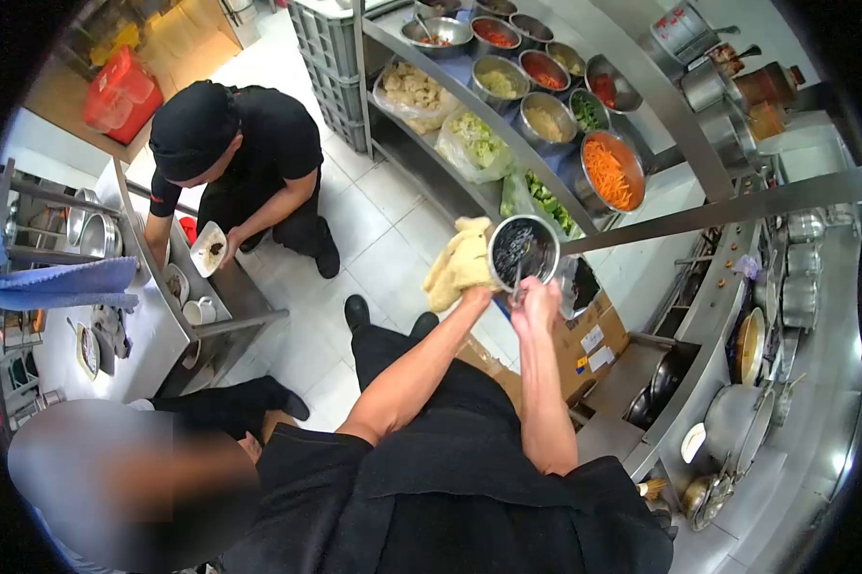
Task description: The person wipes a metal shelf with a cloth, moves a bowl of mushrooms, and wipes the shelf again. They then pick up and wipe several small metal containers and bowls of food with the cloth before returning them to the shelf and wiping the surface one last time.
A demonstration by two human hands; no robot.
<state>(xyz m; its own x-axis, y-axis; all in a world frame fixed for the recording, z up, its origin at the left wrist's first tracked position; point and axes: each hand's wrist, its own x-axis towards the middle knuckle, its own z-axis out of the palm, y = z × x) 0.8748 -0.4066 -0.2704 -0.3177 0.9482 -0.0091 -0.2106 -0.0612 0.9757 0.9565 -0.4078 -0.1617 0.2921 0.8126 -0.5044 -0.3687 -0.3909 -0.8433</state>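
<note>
A round metal bowl (549, 251) with dark, glossy strips inside is held out in front of me. My left hand (476, 297) is closed on a yellow cloth (458, 263) at the bowl's left side; its fingers are mostly hidden by the cloth. In my right hand (538, 304), closed at the near rim, is the handle of a metal spoon (518, 285) that reaches into the bowl. Just right of the bowl is a bag of dark food (584, 285), partly covered by my hand and the bowl.
Metal bowls of ingredients, including shredded carrot (610, 174), line a steel shelf (508, 120). Bagged vegetables (477, 143) sit below. A cooking range (680, 402) with pots stands right. At left, a co-worker (249, 143) holds a white dish (209, 251) by a steel counter (115, 354); another person (134, 478) is close.
</note>
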